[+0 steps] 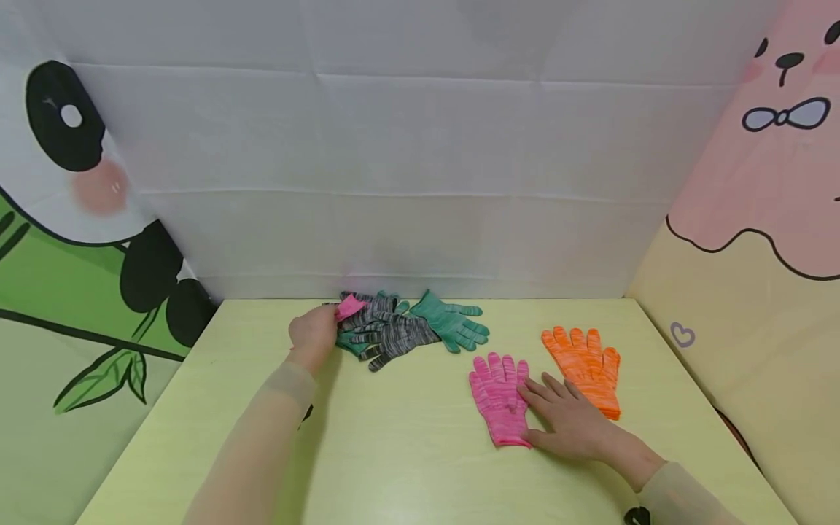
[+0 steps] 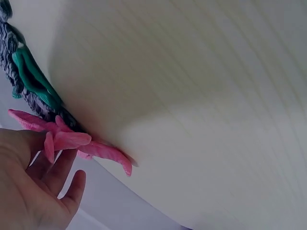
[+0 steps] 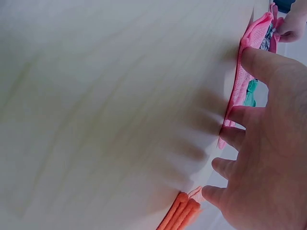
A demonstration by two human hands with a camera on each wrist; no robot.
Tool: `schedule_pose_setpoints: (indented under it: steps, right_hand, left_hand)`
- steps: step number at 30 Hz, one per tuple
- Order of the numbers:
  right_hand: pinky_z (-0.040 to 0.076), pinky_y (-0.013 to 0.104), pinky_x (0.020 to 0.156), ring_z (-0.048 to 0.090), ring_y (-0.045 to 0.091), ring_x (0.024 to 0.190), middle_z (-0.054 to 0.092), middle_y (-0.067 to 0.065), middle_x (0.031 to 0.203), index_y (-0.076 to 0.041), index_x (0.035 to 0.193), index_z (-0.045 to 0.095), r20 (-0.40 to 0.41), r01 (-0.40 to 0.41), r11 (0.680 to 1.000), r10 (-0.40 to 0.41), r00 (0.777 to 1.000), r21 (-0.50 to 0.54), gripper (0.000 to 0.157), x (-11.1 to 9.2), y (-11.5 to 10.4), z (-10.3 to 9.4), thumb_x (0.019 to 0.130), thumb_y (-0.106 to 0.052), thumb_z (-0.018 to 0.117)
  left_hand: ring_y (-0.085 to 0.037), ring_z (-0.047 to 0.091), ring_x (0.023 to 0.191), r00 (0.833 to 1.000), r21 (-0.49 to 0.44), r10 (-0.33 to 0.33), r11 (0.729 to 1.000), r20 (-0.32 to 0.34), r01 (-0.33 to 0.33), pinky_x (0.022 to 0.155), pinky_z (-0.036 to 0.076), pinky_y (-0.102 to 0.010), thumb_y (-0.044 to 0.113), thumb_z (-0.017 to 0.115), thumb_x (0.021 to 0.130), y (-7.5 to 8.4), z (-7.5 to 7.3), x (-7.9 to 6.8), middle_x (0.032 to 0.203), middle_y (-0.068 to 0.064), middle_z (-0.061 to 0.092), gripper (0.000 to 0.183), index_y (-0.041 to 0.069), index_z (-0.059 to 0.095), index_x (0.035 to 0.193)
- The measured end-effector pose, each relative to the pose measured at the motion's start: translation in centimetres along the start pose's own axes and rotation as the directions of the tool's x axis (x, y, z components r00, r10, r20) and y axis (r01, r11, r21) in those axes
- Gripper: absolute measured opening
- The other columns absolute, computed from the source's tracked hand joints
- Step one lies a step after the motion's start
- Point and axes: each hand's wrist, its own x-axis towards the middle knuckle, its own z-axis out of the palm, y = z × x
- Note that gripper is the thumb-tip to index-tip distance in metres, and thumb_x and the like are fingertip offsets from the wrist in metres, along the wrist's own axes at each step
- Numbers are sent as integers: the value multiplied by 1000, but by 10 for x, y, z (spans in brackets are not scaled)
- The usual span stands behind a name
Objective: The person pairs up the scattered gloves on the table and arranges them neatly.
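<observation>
Your left hand (image 1: 313, 334) pinches a pink glove (image 1: 351, 307) beside the grey-and-green pile (image 1: 400, 339), your right hand (image 1: 571, 419), fingers spread, touches the flat pink glove (image 1: 497, 401); a low sideways pull could drag the pile.

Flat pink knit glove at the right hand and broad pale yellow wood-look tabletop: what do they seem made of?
Flat pink knit glove: likely knitted yarn, matt, given its mottled streaks and fine mesh-like texture; fibre unclear.
Broad pale yellow wood-look tabletop: perhaps wood or printed laminate, smooth with soft sheen; faint grain streaks fit either.
</observation>
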Motion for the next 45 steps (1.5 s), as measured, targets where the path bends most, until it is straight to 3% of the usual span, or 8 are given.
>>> schedule_pose_setpoints:
  steps: [8,13,18,25,30,35,41,45]
  right_hand:
    - [10,57,108,13,31,139,25,-2,151,-23,147,30,1,5,1000,-5,1000,-8,80,0,-2,-2,84,-71,39]
    - [10,58,107,12,31,139,25,-2,151,-23,147,29,3,1,1000,-1,1000,2,79,-1,-2,-3,84,-70,40]
    - [11,58,107,13,31,139,26,-2,151,-24,147,30,-1,2,1000,-2,1000,-9,79,-1,-1,-1,84,-71,39]
    - [11,57,107,15,31,139,27,-1,151,-22,147,30,-20,9,1000,-9,1000,-18,79,-2,-1,-1,84,-70,38]
    - [11,57,107,14,32,139,26,0,151,-21,147,29,-22,18,1000,-18,1000,-8,78,-3,-1,-1,86,-69,39]
    - [11,57,107,13,32,139,26,0,151,-21,147,29,-15,20,1000,-20,1000,-4,78,-4,-1,-2,86,-68,39]
    - [8,54,109,12,30,139,23,-1,152,-23,147,27,8,3,1000,-3,1000,4,77,-4,0,-2,86,-69,37]
    - [9,55,108,12,31,139,24,0,151,-22,147,28,-2,10,1000,-10,1000,4,77,-3,-1,-2,86,-69,38]
  left_hand:
    - [-22,65,81,999,-164,-40,986,-29,35,65,46,-46,13,49,94,-13,-12,-3,97,-3,68,28,16,60,119]
    - [-16,62,66,998,-310,-50,950,-28,39,58,42,-37,16,44,96,-18,-27,-3,96,-5,66,26,15,57,119]
    - [-21,58,51,998,-415,-52,909,-33,34,47,42,-36,21,43,98,-17,-45,-8,103,-7,61,28,14,52,123]
    - [-24,59,83,996,-520,-1,853,-87,-45,63,47,-35,23,43,98,-11,-62,-12,114,-10,57,31,9,52,124]
    - [-26,59,86,992,-607,62,786,-114,-119,64,52,-35,23,46,97,0,-73,-17,112,-11,56,30,7,52,122]
    - [-22,56,83,982,-598,134,779,-136,-189,62,48,-34,26,47,97,19,-80,-26,111,-7,58,27,12,54,120]
    - [-20,51,57,954,-527,275,796,-124,-298,46,43,-34,27,47,97,47,-80,-41,101,0,61,21,21,55,116]
    - [-15,48,52,899,-410,418,803,-132,-433,43,40,-31,24,49,97,68,-79,-53,91,6,62,17,25,57,111]
